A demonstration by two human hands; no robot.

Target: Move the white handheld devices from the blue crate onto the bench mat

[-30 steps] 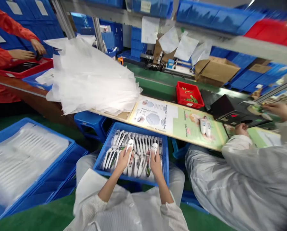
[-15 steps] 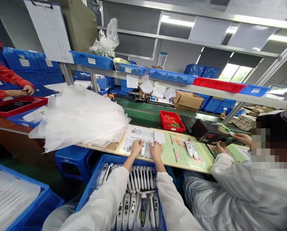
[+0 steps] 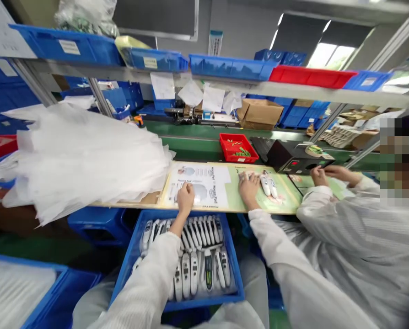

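Note:
My left hand is closed, fingers curled, over the white printed sheet marked Mouse Pad; whatever it may hold is hidden. To its right, my right hand is over the green printed sheet, with bent, slightly blurred fingers. A whitish patch shows at its fingertips, but I cannot make out what it is. Just right of that hand lie two white handheld devices, side by side. Below my hands, a blue crate holds several similar white devices in rows, one with its green inside showing.
A pile of translucent white sheets covers the bench at left. Behind the sheets stand a red tray of small green parts and a black box with a red display. A co-worker's hands are beside that box. Blue bins line the shelf.
My hands have moved apart, the right one going right toward the two devices. The white device that was between them no longer shows there. The view has shifted.

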